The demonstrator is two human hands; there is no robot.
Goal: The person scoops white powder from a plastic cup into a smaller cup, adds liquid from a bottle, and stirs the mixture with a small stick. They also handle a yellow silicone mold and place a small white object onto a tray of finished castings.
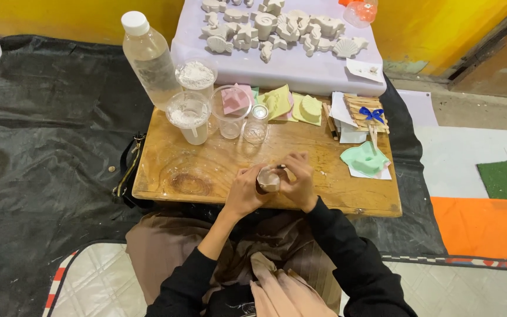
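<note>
Both my hands meet over the near edge of a low wooden table (206, 170). My left hand (243, 191) and my right hand (298, 182) together grip a small whitish plaster piece (268, 179) between the fingers. A thin dark tool tip shows by my right fingers; what it is stays unclear. My black sleeves run back to my lap.
At the table's far side stand a clear plastic bottle (149, 58), cups of white powder (195, 76) (188, 114), an empty clear cup (230, 111), coloured moulds (291, 105), wooden sticks with a blue bow (368, 111) and a green mould (364, 158). Beyond, a lilac cloth (300, 67) carries several plaster sea shapes.
</note>
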